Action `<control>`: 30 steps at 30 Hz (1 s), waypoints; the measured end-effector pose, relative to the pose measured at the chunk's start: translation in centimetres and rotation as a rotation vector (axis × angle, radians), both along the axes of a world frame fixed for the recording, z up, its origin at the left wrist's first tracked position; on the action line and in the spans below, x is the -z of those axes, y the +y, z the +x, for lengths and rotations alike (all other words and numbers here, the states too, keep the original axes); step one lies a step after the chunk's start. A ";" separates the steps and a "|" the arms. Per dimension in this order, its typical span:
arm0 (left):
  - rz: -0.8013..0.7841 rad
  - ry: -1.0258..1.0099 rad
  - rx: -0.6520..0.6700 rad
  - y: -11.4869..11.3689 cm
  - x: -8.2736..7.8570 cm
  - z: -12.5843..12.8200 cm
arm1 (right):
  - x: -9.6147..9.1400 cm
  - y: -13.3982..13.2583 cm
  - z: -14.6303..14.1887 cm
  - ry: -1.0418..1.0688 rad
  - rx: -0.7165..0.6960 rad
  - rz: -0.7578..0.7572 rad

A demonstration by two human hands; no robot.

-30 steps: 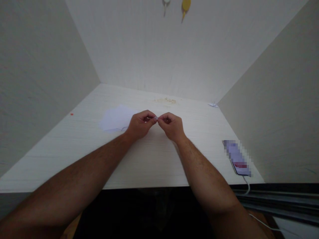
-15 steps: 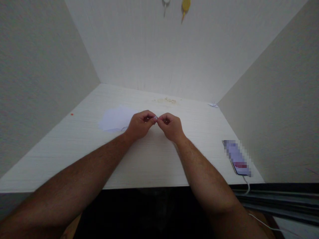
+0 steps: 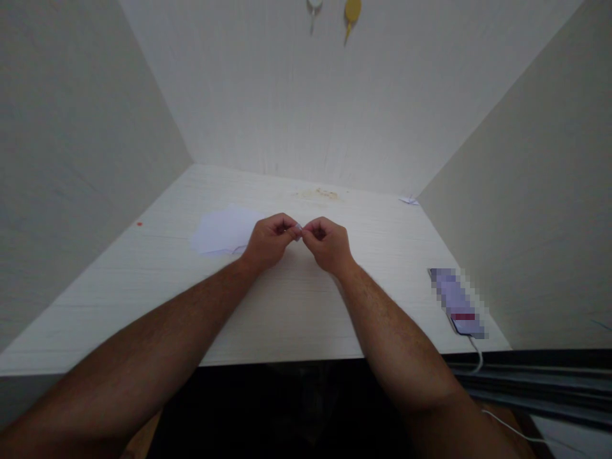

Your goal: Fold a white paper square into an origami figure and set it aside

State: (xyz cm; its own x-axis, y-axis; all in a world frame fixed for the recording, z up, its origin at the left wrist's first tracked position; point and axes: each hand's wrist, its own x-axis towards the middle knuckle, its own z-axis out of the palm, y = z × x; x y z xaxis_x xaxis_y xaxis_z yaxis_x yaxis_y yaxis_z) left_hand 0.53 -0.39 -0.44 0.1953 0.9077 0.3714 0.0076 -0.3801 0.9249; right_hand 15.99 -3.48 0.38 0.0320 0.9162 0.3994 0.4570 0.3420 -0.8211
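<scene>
Over the middle of the white table (image 3: 287, 319), my left hand (image 3: 270, 241) pinches a small whitish piece of paper (image 3: 298, 231) between thumb and forefinger. From the other side my right hand (image 3: 329, 242) pinches at its right edge, fingertips closed. The piece is tiny and mostly covered by the fingers, so its shape is hard to make out. Just left of my left hand, white paper sheets (image 3: 222, 228) lie flat, partly hidden by that hand.
A phone (image 3: 456, 303) with a white cable (image 3: 478, 357) lies near the right edge. A small folded paper (image 3: 408, 200) sits in the back right corner. Brownish stains (image 3: 326, 193) mark the back, and a red speck (image 3: 139, 224) the left. Walls enclose three sides; a yellow hook (image 3: 352, 11) hangs above.
Both hands stay in nearly the same place, still pinching. A little more of the small piece of paper shows between the fingertips. The view has shifted slightly.
</scene>
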 end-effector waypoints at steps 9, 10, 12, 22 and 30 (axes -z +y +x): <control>0.000 0.006 -0.007 -0.4 -0.4 0.1 | 0.0 0.0 -0.1 -0.005 0.007 -0.020; -0.005 0.010 -0.011 -0.5 -0.5 0.1 | 0.0 0.0 -0.1 -0.005 0.006 -0.019; -0.008 0.030 -0.027 -0.6 -0.6 0.1 | 0.0 0.0 -0.1 -0.003 0.003 -0.020; -0.116 -0.126 -0.054 -0.2 -0.2 0.5 | 0.6 0.1 -0.3 0.094 -0.066 -0.110; -0.248 -0.250 0.066 -0.1 0.3 0.7 | 1.1 0.2 -0.3 -0.018 -0.048 -0.040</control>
State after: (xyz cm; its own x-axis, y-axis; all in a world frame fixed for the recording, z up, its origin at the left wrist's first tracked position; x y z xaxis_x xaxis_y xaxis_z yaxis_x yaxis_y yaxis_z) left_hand 1.24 -0.48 -0.75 0.1873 0.9648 0.1847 -0.2474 -0.1356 0.9594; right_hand 15.69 -3.24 -0.76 -0.0196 0.9318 0.3624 0.4559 0.3310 -0.8262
